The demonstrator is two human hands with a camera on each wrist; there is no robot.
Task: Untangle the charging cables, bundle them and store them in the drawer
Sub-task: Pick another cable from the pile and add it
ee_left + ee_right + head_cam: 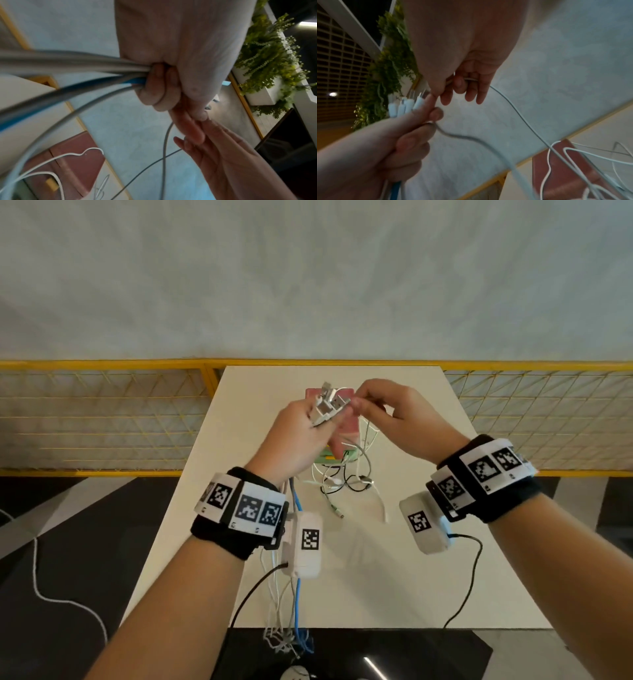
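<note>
My left hand [308, 433] is raised above the white table [394, 570] and grips a bunch of cables, white ones and a blue one [96, 73]. Their plug ends [327, 405] stick up out of the fist, and the loose lengths [287, 604] hang down past the left wrist over the table's near edge. My right hand [383, 412] pinches a thin white cable [513, 106] right beside those plugs [406, 105]. More tangled white and black cables [346, 481] lie on the table below the hands. A small pink drawer box [349, 429] stands under them, mostly hidden.
A yellow mesh railing [102, 419] runs behind the table, with a grey floor beyond. Planters with green foliage [267, 59] show in the wrist views. A dark object [342, 655] sits below the table's near edge. Black sensor leads [469, 577] trail from both wrists.
</note>
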